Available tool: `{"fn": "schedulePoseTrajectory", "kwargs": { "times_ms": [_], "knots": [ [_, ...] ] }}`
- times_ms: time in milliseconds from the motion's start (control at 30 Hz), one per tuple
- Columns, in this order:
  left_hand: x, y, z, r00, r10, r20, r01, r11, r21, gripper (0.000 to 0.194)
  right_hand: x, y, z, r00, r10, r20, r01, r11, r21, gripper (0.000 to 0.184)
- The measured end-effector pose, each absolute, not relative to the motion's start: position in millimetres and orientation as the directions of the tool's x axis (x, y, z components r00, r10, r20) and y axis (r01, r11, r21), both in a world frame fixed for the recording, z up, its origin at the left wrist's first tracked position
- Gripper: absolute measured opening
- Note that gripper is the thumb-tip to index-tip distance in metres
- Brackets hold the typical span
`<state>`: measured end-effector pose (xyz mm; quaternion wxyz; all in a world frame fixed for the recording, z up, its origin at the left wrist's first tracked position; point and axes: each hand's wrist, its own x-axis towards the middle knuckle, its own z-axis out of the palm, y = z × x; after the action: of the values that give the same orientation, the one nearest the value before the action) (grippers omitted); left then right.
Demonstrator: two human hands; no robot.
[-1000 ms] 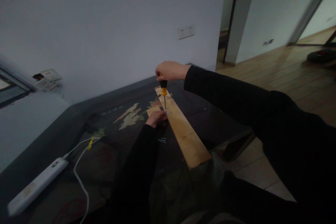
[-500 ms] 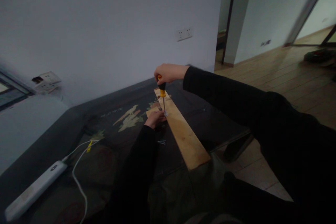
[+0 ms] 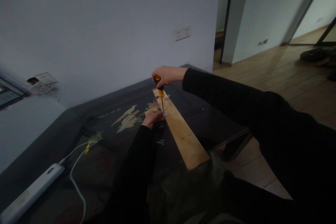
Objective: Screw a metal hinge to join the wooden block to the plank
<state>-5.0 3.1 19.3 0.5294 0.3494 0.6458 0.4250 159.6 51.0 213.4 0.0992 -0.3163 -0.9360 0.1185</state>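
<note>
My right hand [image 3: 166, 74] is closed round the top of a black and yellow screwdriver [image 3: 160, 92], which stands upright with its tip on a long wooden plank [image 3: 183, 135]. The plank lies across a dark patterned table [image 3: 112, 147], its near end jutting past the table's edge. My left hand [image 3: 152, 118] rests at the plank's left edge, fingers pinched right at the screwdriver's tip; what they hold is too small to see. A few loose screws [image 3: 160, 142] lie on the table just beside my left forearm.
A white power strip [image 3: 30, 193] with a white cable [image 3: 76, 168] lies at the table's left. The wall behind has sockets [image 3: 182, 33]. To the right is wooden floor and a doorway [image 3: 225, 17].
My right hand and the screwdriver have sunk a little lower toward the plank. The view has shifted slightly; my left hand stays at the tip.
</note>
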Motion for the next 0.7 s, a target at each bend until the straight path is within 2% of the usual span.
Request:
{"fn": "schedulePoseTrajectory", "kwargs": {
  "times_ms": [233, 500, 700],
  "knots": [
    [-8.7, 4.1, 17.7, -0.161, 0.91, -0.381, -0.002, 0.386, 0.922, 0.008, 162.6, 49.8, 197.7, -0.717, 0.682, 0.144, 0.528, 0.667, -0.527, 0.043],
    [-8.9, 3.1, 18.4, -0.141, 0.923, -0.359, 0.02, 0.365, 0.931, 0.01, 167.5, 55.1, 207.5, -0.678, 0.676, 0.289, 0.451, 0.693, -0.563, 0.035],
    [-8.3, 5.5, 15.1, -0.139, 0.938, -0.317, 0.068, 0.328, 0.942, 0.01, 192.2, 58.2, 197.6, -0.545, 0.778, 0.312, 0.42, 0.576, -0.701, 0.03]
  ]
}}
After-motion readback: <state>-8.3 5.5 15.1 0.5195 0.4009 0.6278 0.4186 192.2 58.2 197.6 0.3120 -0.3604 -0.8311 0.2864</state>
